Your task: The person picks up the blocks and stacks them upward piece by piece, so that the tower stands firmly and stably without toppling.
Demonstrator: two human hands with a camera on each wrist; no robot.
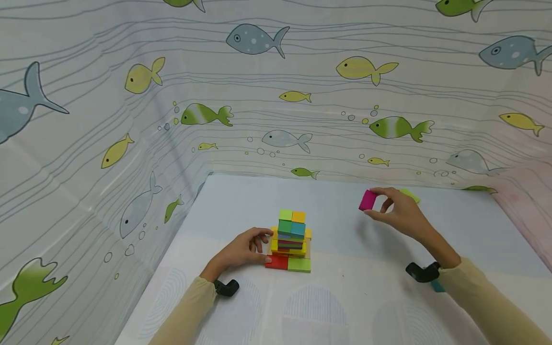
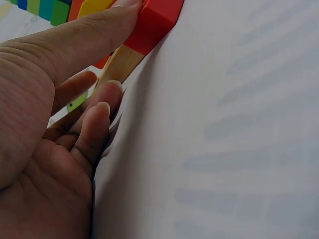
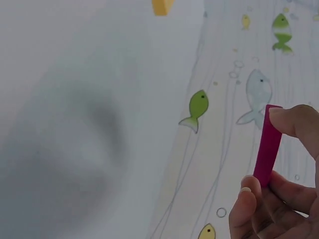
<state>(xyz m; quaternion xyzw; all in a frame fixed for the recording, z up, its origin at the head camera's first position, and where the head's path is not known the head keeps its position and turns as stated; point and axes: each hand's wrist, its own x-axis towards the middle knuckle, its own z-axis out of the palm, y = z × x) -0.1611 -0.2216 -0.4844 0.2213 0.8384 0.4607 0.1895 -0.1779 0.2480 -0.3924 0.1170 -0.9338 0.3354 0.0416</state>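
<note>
A stack of coloured wooden blocks (image 1: 291,242) stands on the table, with a green and an orange block on top. A red block (image 1: 277,262) and a light green block (image 1: 299,265) form its front base. My left hand (image 1: 247,249) is at the stack's left side, the thumb resting on the red block (image 2: 159,20) and the index fingertip by a yellow block higher up. The other fingers bend loosely below. Raised over the table to the right, my right hand (image 1: 398,211) pinches a magenta block (image 1: 368,200) between thumb and fingers, its flat side showing (image 3: 268,144).
A lime green block (image 1: 409,195) lies behind my right hand. Part of a teal block (image 1: 437,286) shows beneath the right forearm. The white table (image 1: 336,287) meets fish-patterned walls (image 1: 327,110) at the back and left.
</note>
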